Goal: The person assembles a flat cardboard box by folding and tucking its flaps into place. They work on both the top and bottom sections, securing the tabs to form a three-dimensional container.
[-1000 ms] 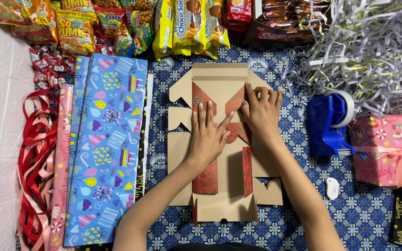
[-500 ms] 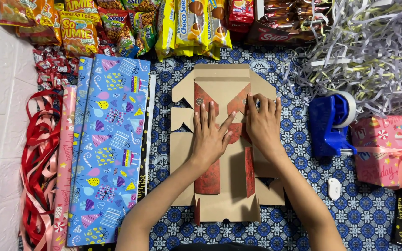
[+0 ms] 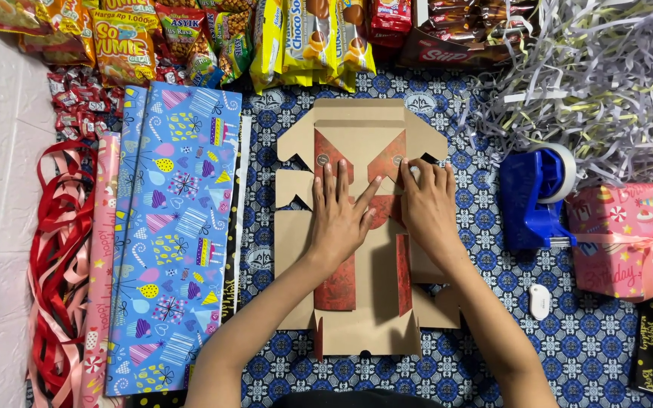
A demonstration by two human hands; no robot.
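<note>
A flattened brown cardboard box blank (image 3: 372, 302) with red printed panels lies on the blue patterned cloth (image 3: 485, 136). My left hand (image 3: 341, 215) lies flat on its middle, fingers spread, pressing the red panel down. My right hand (image 3: 426, 200) rests beside it on the right part of the blank, fingertips at a folded flap near the right edge. Neither hand grips anything; both press on the card.
Rolls of blue patterned wrapping paper (image 3: 171, 227) lie left, red ribbons (image 3: 58, 249) beyond them. Snack packets (image 3: 266, 38) line the top. Shredded paper (image 3: 591, 83), a blue tape dispenser (image 3: 534, 196), a pink wrapped gift (image 3: 632, 238) and a small white cutter (image 3: 540, 301) sit right.
The view has drifted slightly, so everything sits a little lower in the frame. Both hands keep pressing on the blank; the right fingertips have edged toward the right flap.
</note>
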